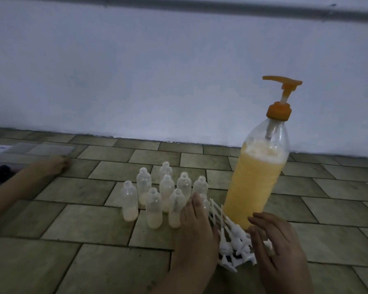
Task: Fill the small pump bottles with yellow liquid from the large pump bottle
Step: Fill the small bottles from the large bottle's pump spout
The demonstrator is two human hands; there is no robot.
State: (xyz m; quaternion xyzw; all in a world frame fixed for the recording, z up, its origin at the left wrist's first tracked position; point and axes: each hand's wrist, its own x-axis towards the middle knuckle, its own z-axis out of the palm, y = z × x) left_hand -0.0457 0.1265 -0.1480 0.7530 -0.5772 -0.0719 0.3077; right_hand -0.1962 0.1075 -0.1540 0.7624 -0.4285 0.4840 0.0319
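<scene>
Neither hand grips anything: the left hand (197, 228) lies flat with straight fingers beside the small bottles (157, 198); the right hand (278, 242) hovers, fingers relaxed, over loose white pump tops (232, 240); small bottles stand uncapped on the tiled floor (83, 230), some holding pale liquid at the bottom; the large pump bottle (257, 183), orange-capped, stands right of them, mostly full of yellow liquid; a bare foot (51, 166) rests far left.
</scene>
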